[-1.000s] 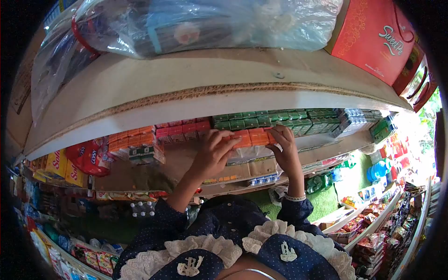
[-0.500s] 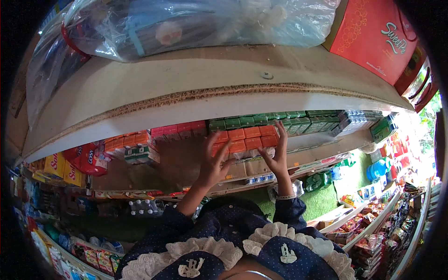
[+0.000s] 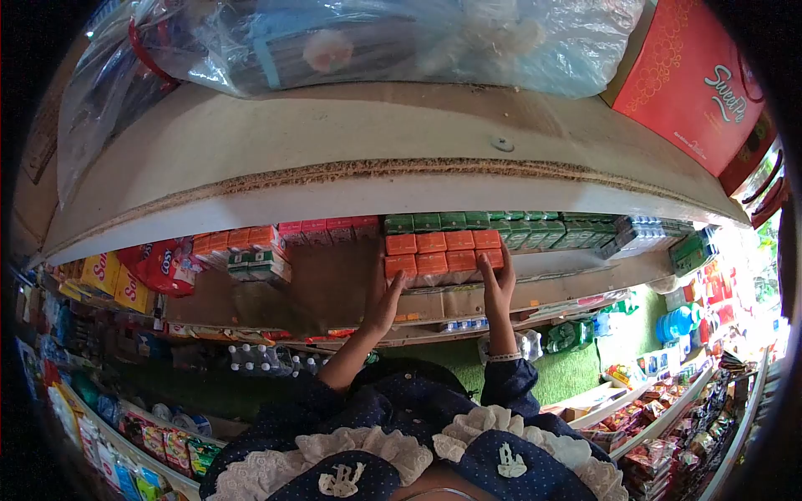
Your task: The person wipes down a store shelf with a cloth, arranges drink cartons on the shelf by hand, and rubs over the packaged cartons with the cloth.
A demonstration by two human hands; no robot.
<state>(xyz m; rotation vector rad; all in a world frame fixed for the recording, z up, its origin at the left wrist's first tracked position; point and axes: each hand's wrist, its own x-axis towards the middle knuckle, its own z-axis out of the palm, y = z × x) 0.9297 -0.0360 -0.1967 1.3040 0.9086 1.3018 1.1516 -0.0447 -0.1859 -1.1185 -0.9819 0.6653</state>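
A block of small orange-topped cartons (image 3: 445, 253), in two rows, stands on the lower shelf. My left hand (image 3: 386, 302) is against its left end, thumb on the front and the other fingers mostly hidden along the side. At the opposite end my right hand (image 3: 498, 285) has its thumb on the front face and its fingers round the right side. Between them the two hands clasp the block. Behind it are green cartons (image 3: 439, 221) in a row.
Overhead, a thick shelf board (image 3: 376, 134) bears a plastic-wrapped bundle (image 3: 376, 50) and a red box (image 3: 689, 92). Pink cartons (image 3: 327, 230), other orange cartons (image 3: 238, 240) and a red bag (image 3: 163, 269) stand left. Bottles (image 3: 572, 334) are on the green floor below.
Both hands, which were raised with fingers spread beside the orange cartons, have closed onto the block's two ends. The view has shifted slightly.
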